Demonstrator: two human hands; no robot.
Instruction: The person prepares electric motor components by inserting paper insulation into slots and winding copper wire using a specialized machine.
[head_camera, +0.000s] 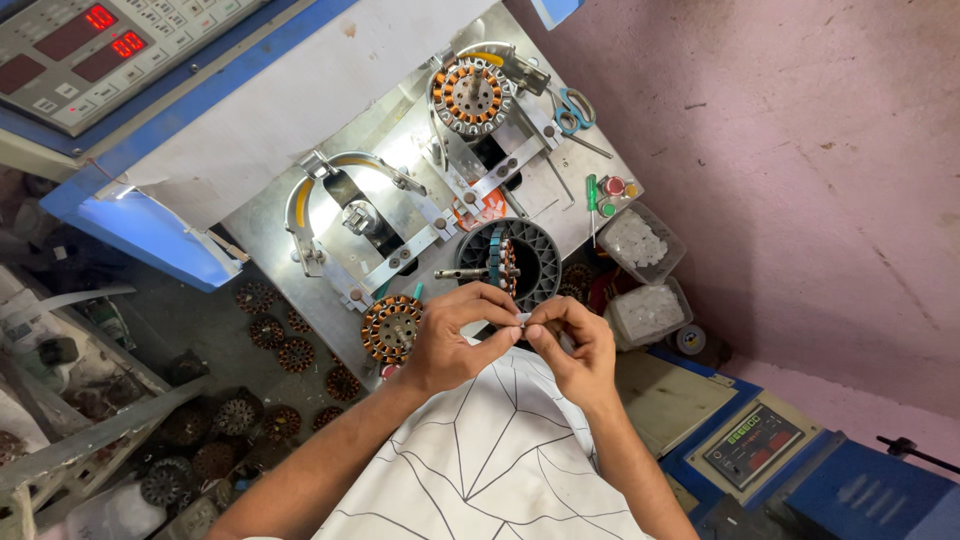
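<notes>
While the pile of dark, rusty stator cores (215, 440) lies heaped on the floor at the far left, the blue-framed control panel (90, 45) with red digits sits above it, and next comes the grey metal table (300, 240) carrying an empty curved winding fixture (350, 215). Just right of that, a wound stator with copper coils (391, 327) rests at the table's near edge, close beside the left hand (450, 340). That hand's grip is closed, thumb and forefinger pinching one end of a small white strip (522, 318); the right hand (575, 345) pinches the other end, so the strip sits between both sets of fingertips, held just in front of a dark round housing (520, 262) with a shaft sticking out toward the left. I judge the step in hand to be readying the strip, probably an insulating slip, though it is too small to tell for sure. A next move would seem to call for a fine, steady pinch and careful aim at a narrow slot. Farther back, a second wound stator (470, 95) sits in another fixture, then blue-handled scissors (572, 108), and at the right two clear tubs of white pieces (640, 270).
</notes>
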